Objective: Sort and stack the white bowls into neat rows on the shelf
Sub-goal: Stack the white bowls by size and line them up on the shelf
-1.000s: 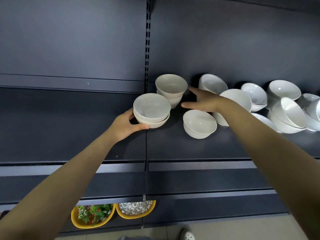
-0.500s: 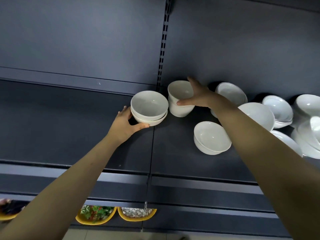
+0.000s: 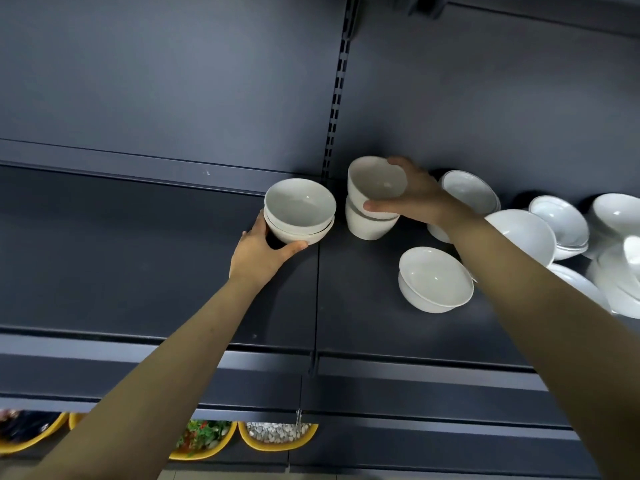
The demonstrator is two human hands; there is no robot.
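On the dark shelf (image 3: pixel 156 265) my left hand (image 3: pixel 259 251) cups the near side of a stack of two shallow white bowls (image 3: pixel 299 209), thumb under the lower one. Just to the right stand two taller white bowls, one nested in the other. My right hand (image 3: pixel 412 195) grips the upper tall bowl (image 3: pixel 374 178) by its rim and lifts it partly out of the lower tall bowl (image 3: pixel 367 225). A single shallow white bowl (image 3: pixel 434 280) sits nearer the shelf's front.
Several more white bowls (image 3: pixel 561 220) lie tilted and jumbled at the right, behind my right forearm. The left half of the shelf is bare dark metal. Yellow bowls (image 3: pixel 277 436) with coloured contents sit on a lower shelf. A slotted upright (image 3: pixel 341 81) runs up the back panel.
My right hand moved left from the jumbled bowls to the tall bowls, took hold of the upper one and raised it. My left hand kept its hold on the two-bowl stack.
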